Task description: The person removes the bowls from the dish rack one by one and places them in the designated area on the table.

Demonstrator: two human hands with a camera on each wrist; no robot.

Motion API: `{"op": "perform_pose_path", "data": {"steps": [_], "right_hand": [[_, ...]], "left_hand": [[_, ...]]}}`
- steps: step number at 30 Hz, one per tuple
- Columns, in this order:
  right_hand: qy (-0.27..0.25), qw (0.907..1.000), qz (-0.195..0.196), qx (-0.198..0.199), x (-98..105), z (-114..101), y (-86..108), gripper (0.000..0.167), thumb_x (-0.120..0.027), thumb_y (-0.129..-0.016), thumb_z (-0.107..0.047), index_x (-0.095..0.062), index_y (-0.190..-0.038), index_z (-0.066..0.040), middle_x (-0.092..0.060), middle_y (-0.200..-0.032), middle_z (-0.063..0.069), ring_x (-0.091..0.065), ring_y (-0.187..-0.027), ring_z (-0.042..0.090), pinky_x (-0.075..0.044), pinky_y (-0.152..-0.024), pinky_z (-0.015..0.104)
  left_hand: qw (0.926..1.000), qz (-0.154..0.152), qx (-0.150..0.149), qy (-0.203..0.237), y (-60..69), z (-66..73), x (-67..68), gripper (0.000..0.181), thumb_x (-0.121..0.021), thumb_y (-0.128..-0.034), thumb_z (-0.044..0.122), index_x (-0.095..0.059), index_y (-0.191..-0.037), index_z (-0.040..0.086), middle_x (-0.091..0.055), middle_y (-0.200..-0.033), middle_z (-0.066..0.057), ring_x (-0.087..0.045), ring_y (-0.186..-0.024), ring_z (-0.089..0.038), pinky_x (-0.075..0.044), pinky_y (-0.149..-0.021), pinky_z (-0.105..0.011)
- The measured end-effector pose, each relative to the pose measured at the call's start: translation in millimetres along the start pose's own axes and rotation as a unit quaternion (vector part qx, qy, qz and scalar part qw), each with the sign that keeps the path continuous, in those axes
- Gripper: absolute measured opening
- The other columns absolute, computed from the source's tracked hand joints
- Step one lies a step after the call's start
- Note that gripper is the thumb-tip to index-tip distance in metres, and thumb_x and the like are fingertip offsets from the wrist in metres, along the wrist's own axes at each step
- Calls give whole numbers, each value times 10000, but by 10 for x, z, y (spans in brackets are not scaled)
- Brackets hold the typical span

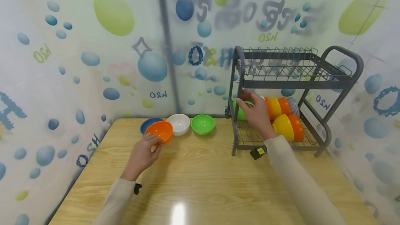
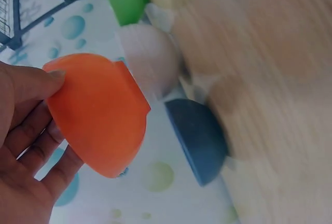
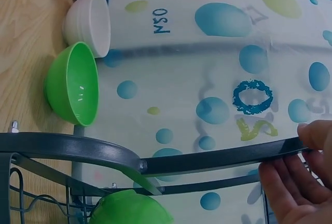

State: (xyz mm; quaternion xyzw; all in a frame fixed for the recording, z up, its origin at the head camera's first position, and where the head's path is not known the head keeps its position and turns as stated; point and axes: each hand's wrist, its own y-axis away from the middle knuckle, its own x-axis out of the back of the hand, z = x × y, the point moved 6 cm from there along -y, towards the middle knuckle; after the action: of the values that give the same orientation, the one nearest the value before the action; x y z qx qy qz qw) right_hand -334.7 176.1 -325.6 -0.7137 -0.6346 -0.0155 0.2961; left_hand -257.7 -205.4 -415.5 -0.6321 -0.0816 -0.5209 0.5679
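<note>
My left hand (image 1: 144,153) pinches the rim of an orange bowl (image 1: 160,131), tilted and raised off the table, in front of a blue bowl (image 1: 149,123). Beside them stand a white bowl (image 1: 178,125) and a green bowl (image 1: 203,125), in a row along the table's back edge. My right hand (image 1: 257,115) is at the left post of a dark two-tier dish rack (image 1: 297,84). In the right wrist view its thumb and fingers grip the rack's frame bar (image 3: 228,157). A second green bowl (image 3: 129,208) sits inside the rack, partly hidden behind my hand in the head view.
On the rack's lower tier lie orange bowls (image 1: 295,127), yellow bowls (image 1: 283,127) and a grey patterned bowl (image 1: 293,107), tipped on their sides. Wire slots (image 1: 281,70) line the upper tier. A patterned curtain (image 1: 150,44) hangs behind the wooden table (image 1: 193,176).
</note>
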Motion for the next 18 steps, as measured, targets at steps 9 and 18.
{"op": "perform_pose_path", "data": {"steps": [9, 18], "right_hand": [[275, 9996, 95, 36, 42, 45, -77, 403, -679, -1003, -338, -610, -1297, -71, -696, -1228, 121, -668, -1130, 279, -553, -1025, 480], [559, 9981, -33, 256, 39, -7, -107, 377, -675, -1007, -269, -602, -1287, -27, -706, -1174, 157, -688, -1072, 306, -579, -976, 484]], "left_hand": [[9972, -439, 532, -275, 248, -162, -4, 96, -830, -780, 10, -771, -818, 76, -707, -800, -3, -585, -716, -147, -525, -614, -303], [9914, -830, 845, -551, 428, -242, -18, 104, -874, -765, 39, -792, -804, 90, -737, -814, -41, -652, -737, -188, -585, -656, -385]]}}
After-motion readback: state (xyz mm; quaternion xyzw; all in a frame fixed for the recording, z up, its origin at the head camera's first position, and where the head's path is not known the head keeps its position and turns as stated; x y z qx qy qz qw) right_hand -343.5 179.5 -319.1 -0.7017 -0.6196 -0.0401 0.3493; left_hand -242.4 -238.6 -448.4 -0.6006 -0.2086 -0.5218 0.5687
